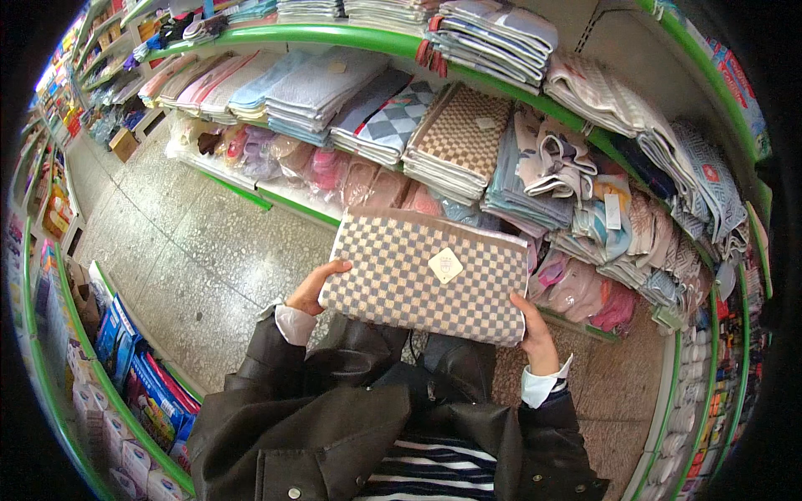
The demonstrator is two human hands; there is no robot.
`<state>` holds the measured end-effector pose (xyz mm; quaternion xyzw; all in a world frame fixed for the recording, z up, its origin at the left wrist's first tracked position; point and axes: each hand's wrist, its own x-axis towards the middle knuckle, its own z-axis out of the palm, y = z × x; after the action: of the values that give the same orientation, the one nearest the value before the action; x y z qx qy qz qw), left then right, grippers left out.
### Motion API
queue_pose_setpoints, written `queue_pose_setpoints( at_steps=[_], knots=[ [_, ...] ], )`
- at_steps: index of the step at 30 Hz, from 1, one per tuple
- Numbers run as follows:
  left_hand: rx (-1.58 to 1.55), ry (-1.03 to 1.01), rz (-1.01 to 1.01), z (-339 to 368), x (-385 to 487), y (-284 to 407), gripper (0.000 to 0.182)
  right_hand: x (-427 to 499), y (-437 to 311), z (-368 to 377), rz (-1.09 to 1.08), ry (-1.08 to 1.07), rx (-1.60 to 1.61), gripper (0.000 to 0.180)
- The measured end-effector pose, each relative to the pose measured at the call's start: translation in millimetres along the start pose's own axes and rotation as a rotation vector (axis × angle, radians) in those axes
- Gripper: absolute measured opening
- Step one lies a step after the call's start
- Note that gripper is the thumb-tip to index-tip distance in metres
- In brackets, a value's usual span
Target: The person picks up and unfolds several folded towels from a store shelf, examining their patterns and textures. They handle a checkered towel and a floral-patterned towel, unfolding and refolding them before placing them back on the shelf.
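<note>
A folded checkered towel (pixel 401 269) in beige and grey, with a brown band along its far edge and a diamond-shaped tag on top, is held level in front of my body. My left hand (pixel 317 287) grips its left side, thumb on top. At the opposite side my right hand (pixel 534 325) holds the near right corner, also with the thumb above; the fingers beneath are partly hidden. Just beyond the towel, a stack of brown checkered towels (pixel 460 134) lies on the shelf, beside a stack of blue and grey diamond-patterned towels (pixel 391 125).
Above the stacks runs a green shelf edge (pixel 313 36) with more folded towels (pixel 495 41). Bagged slippers (pixel 326 169) fill the bottom shelf. Shelves with blue packages (pixel 150 388) stand at the left, and shelves of white bowls (pixel 683 388) at the right. Speckled floor (pixel 207 263) lies between.
</note>
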<state>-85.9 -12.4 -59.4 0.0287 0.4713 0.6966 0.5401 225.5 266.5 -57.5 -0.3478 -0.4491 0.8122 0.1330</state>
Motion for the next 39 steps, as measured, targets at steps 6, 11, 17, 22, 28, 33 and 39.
queue_pose_setpoints(
  at_steps=[6,11,17,22,28,33,39],
  knots=[
    [0.117,-0.011,0.131,19,-15,13,0.049,-11,-12,18,-0.004,0.006,0.023,0.05],
    [0.185,-0.035,0.379,30,-39,24,0.048,-24,-33,27,-0.108,0.086,0.038,0.053],
    [0.005,0.085,0.187,25,-46,-16,0.051,-28,-59,31,-0.259,0.076,-0.176,0.057],
    [0.0,0.074,0.069,9,-28,-49,0.046,-10,-4,-15,-0.677,-0.131,-0.435,0.046],
    [0.047,0.024,0.155,8,-24,-33,0.048,4,5,-21,-0.192,-0.062,0.454,0.061],
    [0.01,-0.075,0.244,10,9,2,0.077,-29,91,-9,-0.282,0.182,0.786,0.062],
    [-0.027,-0.361,0.034,-30,65,39,0.068,-39,93,40,-0.403,0.241,0.236,0.063]
  ],
)
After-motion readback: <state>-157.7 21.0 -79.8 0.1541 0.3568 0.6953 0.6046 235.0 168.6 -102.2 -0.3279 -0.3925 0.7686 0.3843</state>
